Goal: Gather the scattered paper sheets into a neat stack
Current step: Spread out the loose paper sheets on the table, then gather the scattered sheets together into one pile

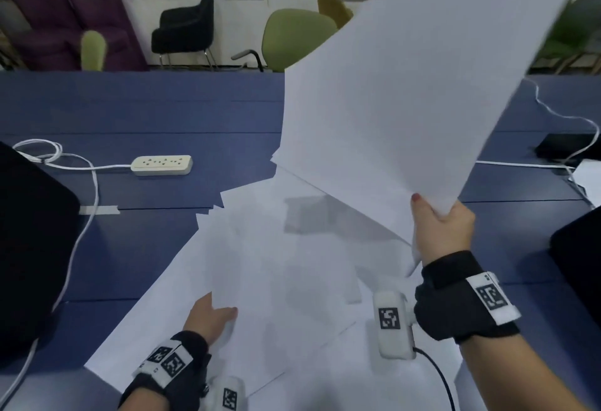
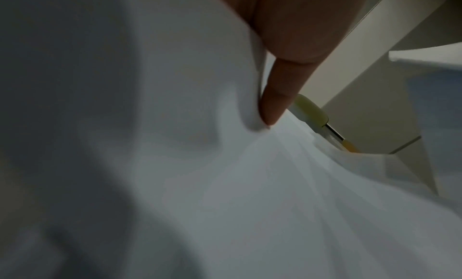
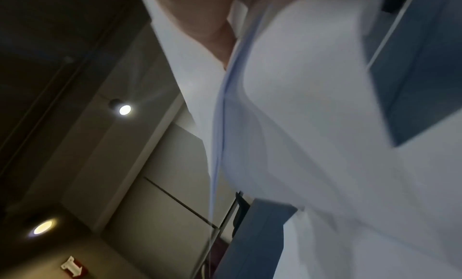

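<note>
Many white paper sheets (image 1: 276, 264) lie spread and overlapping on the blue table (image 1: 146, 111). My right hand (image 1: 435, 212) grips the near corner of a bundle of sheets (image 1: 406, 85) and holds it up, fanned and tilted above the pile. In the right wrist view the bundle (image 3: 312, 125) bends away from the hand (image 3: 207, 20). My left hand (image 1: 211, 316) holds the near left edge of the lying sheets, its fingers mostly hidden under the paper. The left wrist view shows one of its fingers (image 2: 275, 97) pressed against the curved paper (image 2: 225, 204).
A white power strip (image 1: 162, 165) and its cable (image 1: 84, 231) lie at the left. Dark objects sit at the left edge (image 1: 29, 248) and right edge (image 1: 582, 254). Far right is a black box (image 1: 566, 147) with a white cord. Chairs (image 1: 292, 36) stand behind the table.
</note>
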